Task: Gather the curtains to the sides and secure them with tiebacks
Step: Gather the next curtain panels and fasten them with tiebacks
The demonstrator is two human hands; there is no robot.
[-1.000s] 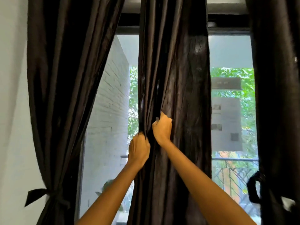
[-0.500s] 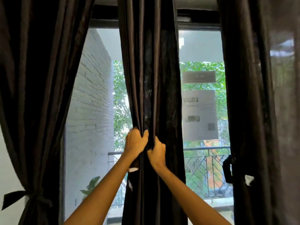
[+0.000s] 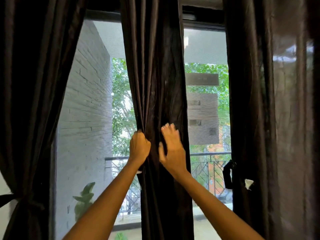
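A dark brown middle curtain (image 3: 155, 66) hangs bunched in front of the window. My left hand (image 3: 139, 147) grips its left folds in a fist. My right hand (image 3: 170, 148) lies spread with fingers straight against the curtain's right half, holding nothing. The left curtain (image 3: 34, 84) is gathered low by a dark tieback (image 3: 10, 199) at the left edge. The right curtain (image 3: 256, 101) hangs at the right, with a black tieback loop (image 3: 228, 174) on its inner edge.
Behind the curtains is a window with a mesh screen (image 3: 90, 110), a grey brick wall and a balcony railing (image 3: 207, 154) outside. A green plant (image 3: 84, 198) stands low outside the glass. A sheer panel (image 3: 294, 118) hangs at the far right.
My right hand has let go of the curtain folds and opened, moving up and to the right across the fabric. My left hand keeps its grip. The view has moved closer.
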